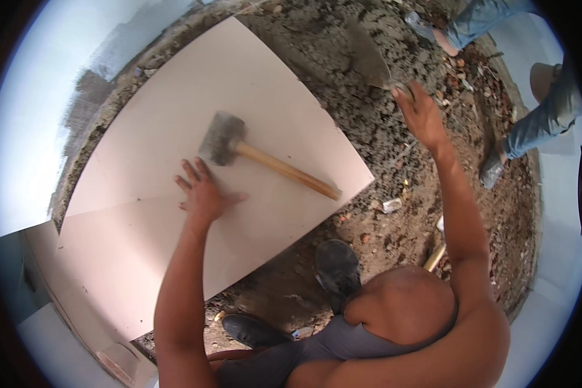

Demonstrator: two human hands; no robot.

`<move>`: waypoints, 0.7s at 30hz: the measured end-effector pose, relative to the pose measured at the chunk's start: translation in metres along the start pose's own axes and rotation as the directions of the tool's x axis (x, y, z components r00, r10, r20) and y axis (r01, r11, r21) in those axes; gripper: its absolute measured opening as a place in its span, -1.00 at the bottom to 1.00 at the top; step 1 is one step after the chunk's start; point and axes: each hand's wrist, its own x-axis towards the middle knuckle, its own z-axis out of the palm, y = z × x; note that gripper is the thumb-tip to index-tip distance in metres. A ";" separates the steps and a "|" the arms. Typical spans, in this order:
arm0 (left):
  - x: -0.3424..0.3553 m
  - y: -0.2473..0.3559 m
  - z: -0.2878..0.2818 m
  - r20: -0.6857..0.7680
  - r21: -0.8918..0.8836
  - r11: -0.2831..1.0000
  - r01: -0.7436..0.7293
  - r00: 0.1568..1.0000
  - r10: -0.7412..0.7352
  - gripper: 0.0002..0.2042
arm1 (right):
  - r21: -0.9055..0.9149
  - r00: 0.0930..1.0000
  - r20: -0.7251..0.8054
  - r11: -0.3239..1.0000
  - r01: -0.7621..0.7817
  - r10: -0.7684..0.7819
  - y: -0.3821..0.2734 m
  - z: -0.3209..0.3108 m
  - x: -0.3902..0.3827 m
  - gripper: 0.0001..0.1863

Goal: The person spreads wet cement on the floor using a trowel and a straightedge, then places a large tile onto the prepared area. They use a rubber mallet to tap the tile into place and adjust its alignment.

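Note:
My left hand rests with fingers spread on a pale large floor tile. A second pale tile adjoins it along a thin seam nearer to me. Just beyond my left fingers lies a rubber mallet, its dark grey head on the tile and its wooden handle slanting toward the tile's right corner. To the right, my right hand is closed round the handle of a trowel, most of the handle hidden by the fingers. The trowel's blade is over wet grey mortar beyond the tile's edge.
Rubble and dirt cover the ground on the right. Another person's legs in jeans are at the upper right. A pale blue wall with grey smears runs along the left. My dark shoes stand by the tile's near edge.

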 end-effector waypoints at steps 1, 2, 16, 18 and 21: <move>-0.002 0.000 0.000 0.014 -0.004 1.000 0.009 1.000 -0.009 0.42 | 0.100 0.993 -0.029 0.989 -0.114 0.117 0.010 -0.005 -0.023 -0.38; -0.003 0.004 -0.003 0.024 -0.006 1.000 0.008 1.000 -0.008 0.42 | 0.087 0.980 -0.128 0.986 -0.143 0.154 0.036 -0.002 -0.045 -0.37; -0.013 0.003 0.001 0.019 -0.001 1.000 -0.014 1.000 0.014 0.40 | -0.151 0.969 -0.214 0.984 0.093 -0.124 0.059 0.085 -0.117 -0.49; -0.010 0.005 -0.002 0.045 -0.006 1.000 -0.010 0.999 0.011 0.41 | 0.007 0.956 0.013 0.956 0.292 -0.292 -0.005 0.108 -0.097 -0.49; -0.009 0.000 -0.004 0.059 -0.012 1.000 0.010 0.998 -0.009 0.43 | -0.121 0.867 0.352 0.901 0.417 -0.354 -0.092 0.130 -0.094 -0.48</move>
